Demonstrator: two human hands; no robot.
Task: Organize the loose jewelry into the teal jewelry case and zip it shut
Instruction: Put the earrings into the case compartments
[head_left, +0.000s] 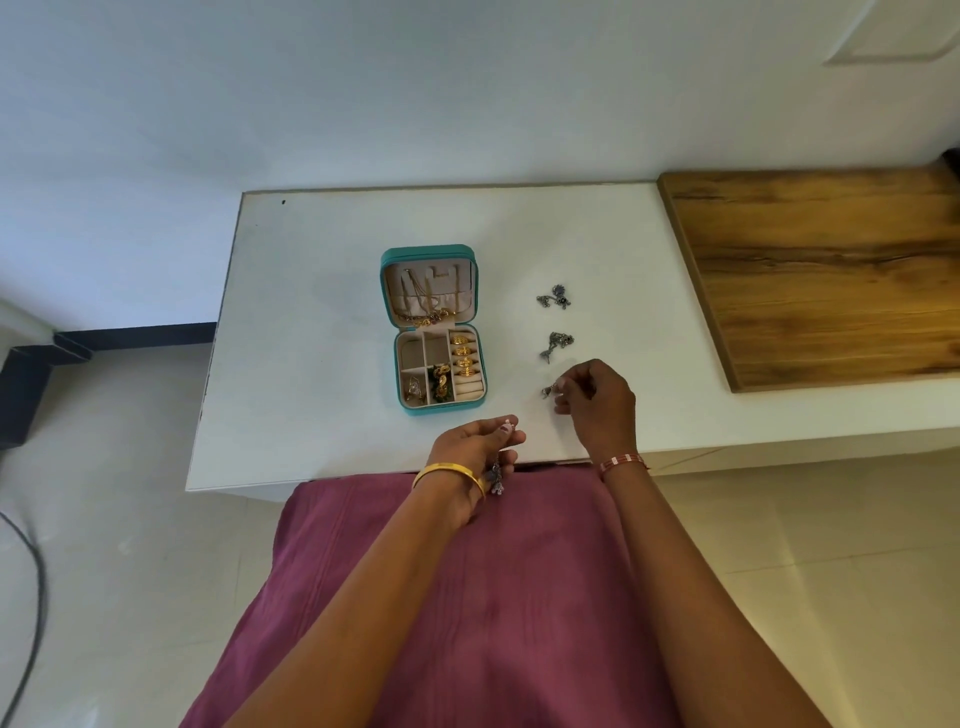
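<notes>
The teal jewelry case (480, 364) lies open on the white table (322, 322), with gold chains in its lid and gold rings and earrings in its tray. My left hand (475, 452), at the table's front edge, pinches a dark silver earring (496, 475) that dangles below the fingers. My right hand (597, 402), to the right of the case, pinches another small silver earring (548, 391) just above the table. Two more silver pieces lie beyond it: one (557, 345) near the fingers, one (556, 297) farther back.
A wooden board (821, 270) covers the table's right part. A white wall rises behind. My purple garment (467, 597) fills the foreground. A dark cable (31, 597) runs over the tiled floor at the left.
</notes>
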